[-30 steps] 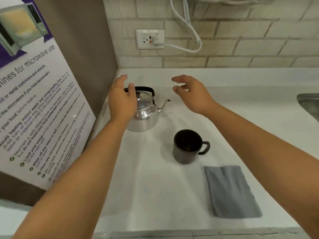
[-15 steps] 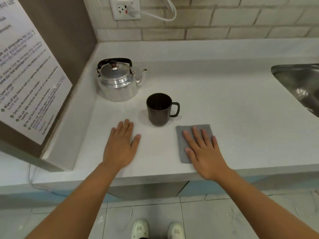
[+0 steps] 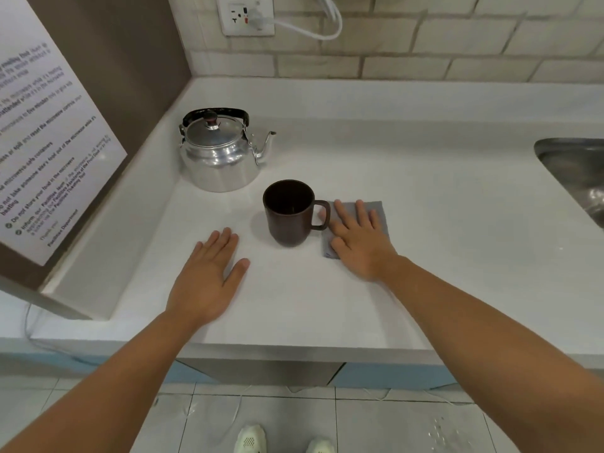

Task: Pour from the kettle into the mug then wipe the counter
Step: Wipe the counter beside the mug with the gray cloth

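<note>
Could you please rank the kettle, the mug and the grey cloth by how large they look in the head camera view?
1. kettle, clearly the largest.
2. mug.
3. grey cloth, though the right hand lies flat on it and hides much of it, so its place below the mug is uncertain.

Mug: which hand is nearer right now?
Right. The right hand lies flat on the grey cloth right beside the mug, its thumb by the mug's handle. The left hand rests flat on the counter, in front and to the left, clearly apart.
</note>
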`<state>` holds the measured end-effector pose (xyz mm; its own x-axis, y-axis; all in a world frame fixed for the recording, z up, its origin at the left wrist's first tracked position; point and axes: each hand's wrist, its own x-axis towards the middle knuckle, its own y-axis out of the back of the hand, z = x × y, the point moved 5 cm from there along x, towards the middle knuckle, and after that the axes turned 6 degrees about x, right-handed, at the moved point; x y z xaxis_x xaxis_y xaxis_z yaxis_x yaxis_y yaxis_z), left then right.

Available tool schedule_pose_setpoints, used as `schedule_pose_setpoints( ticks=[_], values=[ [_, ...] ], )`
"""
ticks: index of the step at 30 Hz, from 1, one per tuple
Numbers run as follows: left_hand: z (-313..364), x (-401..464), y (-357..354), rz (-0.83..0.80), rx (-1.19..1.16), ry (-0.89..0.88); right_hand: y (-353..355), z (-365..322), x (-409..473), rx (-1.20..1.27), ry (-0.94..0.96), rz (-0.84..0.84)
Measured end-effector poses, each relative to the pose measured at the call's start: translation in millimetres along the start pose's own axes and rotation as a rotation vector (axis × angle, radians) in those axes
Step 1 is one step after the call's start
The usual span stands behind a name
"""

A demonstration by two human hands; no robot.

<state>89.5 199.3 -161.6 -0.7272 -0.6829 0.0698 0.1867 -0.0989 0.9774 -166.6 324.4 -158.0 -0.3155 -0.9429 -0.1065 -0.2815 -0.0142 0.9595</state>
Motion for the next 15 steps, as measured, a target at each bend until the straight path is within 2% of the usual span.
schedule_pose_setpoints(
  ticks=[2,5,6,7,10,11,15],
  values=[
    [0.1,0.2,1.0,0.0,0.005,-0.002,7.2,22.8,-3.8,-0.002,-0.034,0.002],
    [0.4,-0.6,0.6,0.005,0.017,-0.002,22.2,58.5,-0.5,-0.004,-0.363,0.061],
    [0.6,-0.7,0.5,0.006,0.021,-0.001,21.5,53.1,1.2,0.001,-0.401,0.068],
    [0.8,-0.6,0.3,0.006,0.026,-0.001,17.0,39.2,2.7,0.005,-0.357,0.061],
    [0.5,-0.2,0.2,-0.008,0.035,-0.003,-6.0,-0.3,-10.1,-0.016,-0.002,0.009],
    [0.6,0.1,0.6,-0.01,0.035,-0.004,-4.8,3.5,-14.2,-0.024,0.04,0.008],
    [2.2,-0.6,1.6,-0.014,0.042,-0.007,14.7,36.2,-21.9,0.045,-0.256,0.041]
  ],
)
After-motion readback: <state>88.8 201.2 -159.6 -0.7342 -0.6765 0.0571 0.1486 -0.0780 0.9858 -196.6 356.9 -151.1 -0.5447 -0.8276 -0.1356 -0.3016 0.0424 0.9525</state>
